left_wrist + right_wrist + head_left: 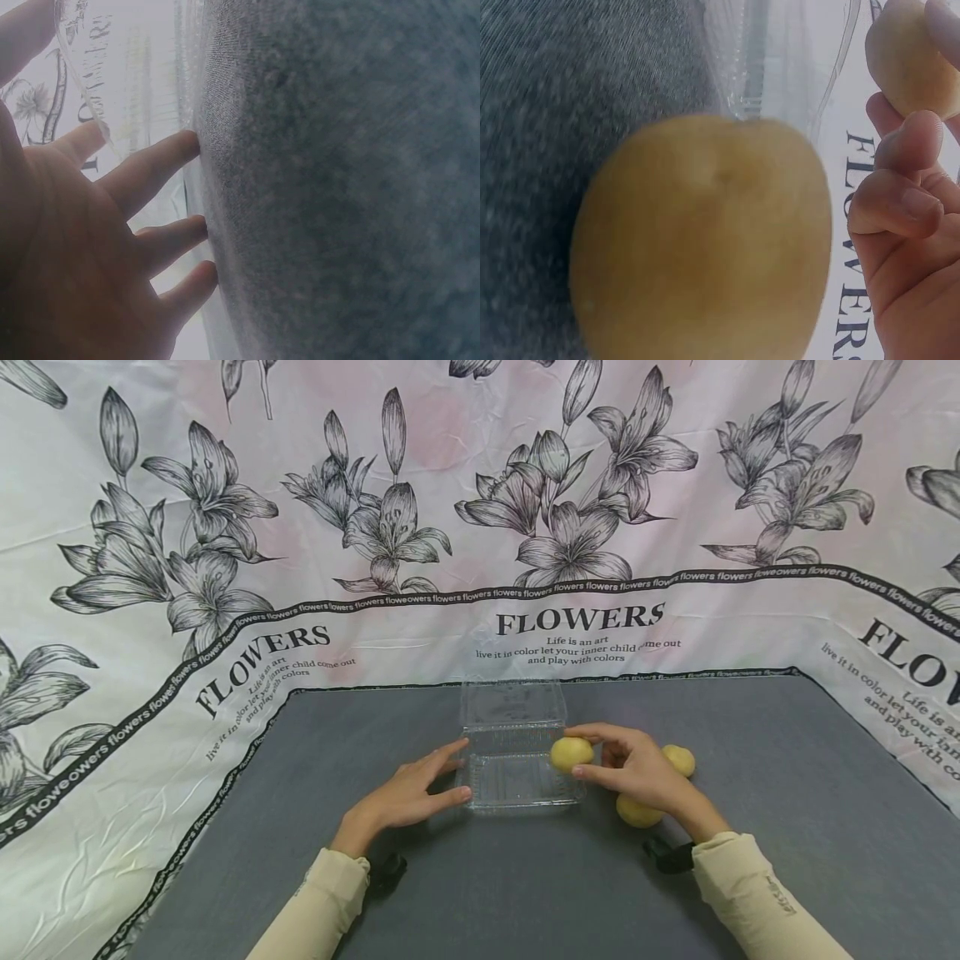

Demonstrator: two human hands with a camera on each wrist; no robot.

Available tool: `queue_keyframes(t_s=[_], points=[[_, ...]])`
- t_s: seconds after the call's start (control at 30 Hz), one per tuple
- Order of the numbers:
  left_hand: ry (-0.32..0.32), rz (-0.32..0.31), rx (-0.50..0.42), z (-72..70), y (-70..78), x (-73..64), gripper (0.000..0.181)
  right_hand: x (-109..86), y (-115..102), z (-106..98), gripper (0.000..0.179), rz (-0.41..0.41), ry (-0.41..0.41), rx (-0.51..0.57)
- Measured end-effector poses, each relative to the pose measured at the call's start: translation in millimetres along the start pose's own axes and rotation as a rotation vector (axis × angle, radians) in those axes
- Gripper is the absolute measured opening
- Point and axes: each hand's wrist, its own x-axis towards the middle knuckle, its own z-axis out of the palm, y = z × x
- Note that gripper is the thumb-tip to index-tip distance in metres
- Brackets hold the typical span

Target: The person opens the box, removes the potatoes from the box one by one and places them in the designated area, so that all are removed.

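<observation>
A clear plastic clamshell box point(517, 781) stands on the grey cloth with its lid point(513, 703) raised at the back. Spread, nearly straight fingers of my left hand point(408, 789) rest at the box's left side; the left wrist view shows that hand point(82, 240) beside the clear wall. Between thumb and fingertips, my right hand point(637, 767) pinches a yellow potato point(572, 754) over the box's right edge. In the right wrist view the held potato point(911, 64) is at the upper right. Two more potatoes, one farther back point(679, 760) and one nearer point(637, 812), lie beside and partly under the right hand.
Grey cloth point(525, 893) covers the table. Behind it hangs a white sheet point(420, 643) printed with lilies and lettering, whose border meets the table's back and sides. Dark wrist devices show below the left cuff point(388, 870) and the right cuff point(667, 856).
</observation>
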Motion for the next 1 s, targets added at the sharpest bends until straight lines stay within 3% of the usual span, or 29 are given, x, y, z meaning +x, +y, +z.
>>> queue_keyframes(t_s=[0.37,1.0], points=[[0.012,0.033,-0.018,1.1,-3.7,0.3,0.082,-5.8,8,-7,0.048,0.001,0.002,-0.008],[0.011,0.011,0.003,1.2,-2.9,1.0,0.08,-19.0,16,-26,0.047,0.048,0.049,-0.086]])
